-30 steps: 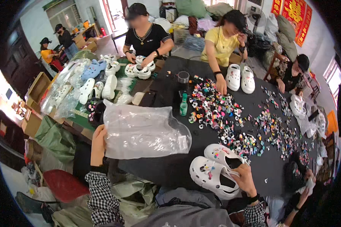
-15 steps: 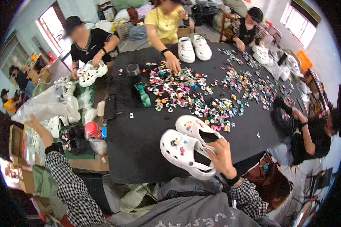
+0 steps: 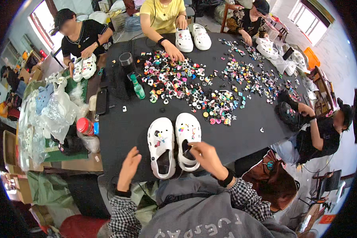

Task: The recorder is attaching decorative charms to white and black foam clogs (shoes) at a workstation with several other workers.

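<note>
A left hand (image 3: 129, 166) and a right hand (image 3: 206, 156) are framing two white clogs (image 3: 164, 137) on a black bench (image 3: 248, 133).
The left grip is standing wide and empty beside the pair; the right grip is curling narrowly at the right clog's (image 3: 189, 122) opening, whether pinching I cannot tell. The clogs are lying side by side, toes away, probably keeping decorated tops in view; loose charms (image 3: 218, 105) are heaping beyond.

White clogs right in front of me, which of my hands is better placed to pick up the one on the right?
Probably your right hand: it is over the right clog, while your left hand is open beside the left clog, apart from it.
</note>
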The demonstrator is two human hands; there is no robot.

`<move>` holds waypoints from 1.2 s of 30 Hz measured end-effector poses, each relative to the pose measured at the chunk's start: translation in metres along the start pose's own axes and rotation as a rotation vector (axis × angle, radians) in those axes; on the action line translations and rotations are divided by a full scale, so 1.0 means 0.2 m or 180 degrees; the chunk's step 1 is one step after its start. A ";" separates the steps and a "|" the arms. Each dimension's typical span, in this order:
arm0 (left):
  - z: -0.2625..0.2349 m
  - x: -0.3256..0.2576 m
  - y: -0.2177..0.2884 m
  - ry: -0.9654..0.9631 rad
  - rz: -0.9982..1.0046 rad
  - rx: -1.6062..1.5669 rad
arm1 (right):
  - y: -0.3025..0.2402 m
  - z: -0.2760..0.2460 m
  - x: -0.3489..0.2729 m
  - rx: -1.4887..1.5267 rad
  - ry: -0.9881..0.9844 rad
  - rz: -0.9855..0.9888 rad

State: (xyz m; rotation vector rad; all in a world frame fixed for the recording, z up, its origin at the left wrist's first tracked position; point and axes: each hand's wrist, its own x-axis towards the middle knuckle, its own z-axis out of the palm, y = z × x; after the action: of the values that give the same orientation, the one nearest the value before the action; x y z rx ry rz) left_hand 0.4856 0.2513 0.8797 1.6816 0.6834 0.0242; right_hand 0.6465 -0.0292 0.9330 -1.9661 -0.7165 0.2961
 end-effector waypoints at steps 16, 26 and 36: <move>0.29 0.01 0.16 0.0120 0.0307 -0.0722 | 0.49 0.14 -0.11 0.1168 -0.1603 0.1461; 0.36 -0.10 0.24 0.1376 0.0759 0.0112 | 0.56 -0.23 -0.07 0.0389 -0.1469 0.0713; 0.78 0.01 0.58 0.0224 0.0959 -0.0278 | 0.51 -0.45 0.07 -0.0416 -0.1172 0.0302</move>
State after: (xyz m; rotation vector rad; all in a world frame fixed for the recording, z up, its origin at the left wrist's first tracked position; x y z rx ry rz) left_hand 0.5963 0.1050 0.9466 1.6919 0.4685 0.3236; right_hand 0.7383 -0.1223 0.8894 -2.0974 -0.8952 0.6971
